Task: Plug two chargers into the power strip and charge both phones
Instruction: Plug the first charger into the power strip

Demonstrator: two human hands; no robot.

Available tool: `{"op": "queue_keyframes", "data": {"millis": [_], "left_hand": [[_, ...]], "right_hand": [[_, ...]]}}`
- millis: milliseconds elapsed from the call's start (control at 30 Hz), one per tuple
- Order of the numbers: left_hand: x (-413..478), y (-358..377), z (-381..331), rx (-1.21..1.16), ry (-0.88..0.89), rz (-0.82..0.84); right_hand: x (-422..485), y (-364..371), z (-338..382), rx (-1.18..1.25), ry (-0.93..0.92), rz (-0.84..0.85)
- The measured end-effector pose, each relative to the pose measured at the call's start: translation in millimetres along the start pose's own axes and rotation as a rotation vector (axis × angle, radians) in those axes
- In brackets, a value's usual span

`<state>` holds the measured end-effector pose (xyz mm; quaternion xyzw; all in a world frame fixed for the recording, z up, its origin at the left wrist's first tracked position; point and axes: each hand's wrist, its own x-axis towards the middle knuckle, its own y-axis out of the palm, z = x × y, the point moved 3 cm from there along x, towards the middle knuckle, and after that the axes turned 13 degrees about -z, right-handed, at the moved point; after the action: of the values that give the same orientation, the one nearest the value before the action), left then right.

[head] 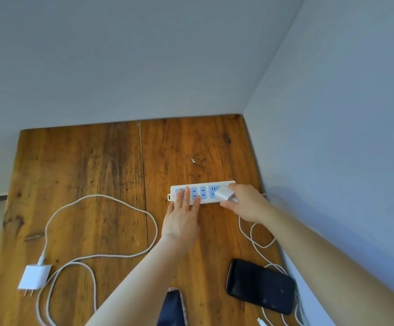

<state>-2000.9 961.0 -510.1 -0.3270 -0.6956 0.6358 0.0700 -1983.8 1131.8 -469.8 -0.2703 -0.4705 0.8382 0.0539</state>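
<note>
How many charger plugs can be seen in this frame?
2. One charger is in the right hand at the power strip; the other charger lies unplugged at the table's left edge.

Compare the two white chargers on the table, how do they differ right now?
The charger at the power strip is held in the right hand over the strip's right end; the charger at the table's left edge lies loose, untouched. That loose one shows its two prongs bare, pointing toward the near edge; the held one's prongs are hidden. Both are white cubes with white cables.
</note>
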Motion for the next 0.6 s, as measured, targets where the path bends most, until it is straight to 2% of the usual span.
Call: {"op": "queue_keyframes", "data": {"millis": [300, 533, 600], "left_hand": [[-2.0, -2.3, 4.7, -0.031, 0.014, -0.003], [-2.7, -6.2, 4.0, -0.029, 0.014, 0.012], [-2.3, -6.9, 3.3, -0.029, 0.013, 0.010]], "right_hand": [[9.6, -3.7, 6.7, -0.111, -0.053, 0.003], [30.9, -9.0, 20.8, -0.163, -0.018, 0.088], [36.4, -10.7, 24.1, -0.165, -0.006, 0.062]]}}
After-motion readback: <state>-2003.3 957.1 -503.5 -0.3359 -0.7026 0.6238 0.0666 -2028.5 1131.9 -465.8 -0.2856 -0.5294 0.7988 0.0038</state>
